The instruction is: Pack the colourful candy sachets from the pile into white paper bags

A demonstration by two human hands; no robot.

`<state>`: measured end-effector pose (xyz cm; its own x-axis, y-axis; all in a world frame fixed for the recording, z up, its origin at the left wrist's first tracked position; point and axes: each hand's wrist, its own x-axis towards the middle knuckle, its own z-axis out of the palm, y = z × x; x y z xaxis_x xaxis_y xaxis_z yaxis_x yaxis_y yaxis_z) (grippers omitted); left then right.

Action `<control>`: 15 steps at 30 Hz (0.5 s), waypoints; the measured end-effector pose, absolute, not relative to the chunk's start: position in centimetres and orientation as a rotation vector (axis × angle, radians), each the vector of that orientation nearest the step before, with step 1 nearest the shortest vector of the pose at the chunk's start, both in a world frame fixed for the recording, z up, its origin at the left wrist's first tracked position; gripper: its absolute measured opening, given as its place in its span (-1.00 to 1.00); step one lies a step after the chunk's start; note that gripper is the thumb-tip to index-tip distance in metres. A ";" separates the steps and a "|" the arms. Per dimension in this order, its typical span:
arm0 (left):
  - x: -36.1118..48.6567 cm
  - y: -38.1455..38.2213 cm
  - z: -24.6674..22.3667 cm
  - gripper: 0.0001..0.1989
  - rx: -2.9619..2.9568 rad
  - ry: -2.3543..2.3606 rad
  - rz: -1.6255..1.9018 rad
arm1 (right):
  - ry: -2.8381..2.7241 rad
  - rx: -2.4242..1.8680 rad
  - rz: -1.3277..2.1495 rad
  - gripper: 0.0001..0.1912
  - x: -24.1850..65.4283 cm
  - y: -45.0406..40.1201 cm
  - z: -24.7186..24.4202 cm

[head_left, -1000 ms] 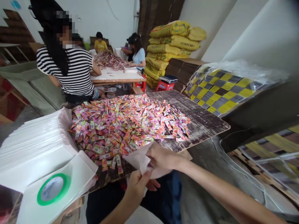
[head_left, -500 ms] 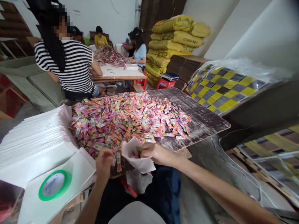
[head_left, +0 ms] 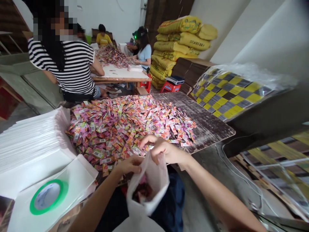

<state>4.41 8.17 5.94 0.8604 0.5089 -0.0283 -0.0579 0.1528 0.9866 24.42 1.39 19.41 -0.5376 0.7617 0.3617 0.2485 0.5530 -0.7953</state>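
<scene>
A white paper bag (head_left: 155, 182) stands over my lap with its mouth open towards me, and small packets (head_left: 143, 192) lie inside it. My left hand (head_left: 130, 166) pinches the bag's left rim between thumb and fingers. At the far rim, my right hand (head_left: 166, 151) grips the bag's edge, its fingers bent over the top. Just beyond both hands spreads a large heap of small pink, orange and green packets (head_left: 125, 125) on the dark worn table (head_left: 207, 125).
On the left lies a stack of white paper bags (head_left: 31, 138), with a roll of green tape (head_left: 63, 190) in front. A person in a striped top (head_left: 77, 64) sits beyond the table. Yellow sacks (head_left: 178, 45) and wrapped yellow-grey stacks (head_left: 227, 90) stand right.
The bag has come nearer to my body, and its mouth now faces me. My left hand has moved right and taken hold of its rim. My right hand has shifted from inside it to its far edge.
</scene>
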 end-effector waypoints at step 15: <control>1.4 9.7 -2.6 -0.53 1.102 1.088 1.000 | -0.935 -1.231 1.181 -0.60 20.5 4.0 -1.5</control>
<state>1.41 9.74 -2.57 0.1844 0.9703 -0.1569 -0.0746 0.1730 0.9821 20.50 3.95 -1.52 0.1811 0.9804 -0.0772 -0.1495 -0.0501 -0.9875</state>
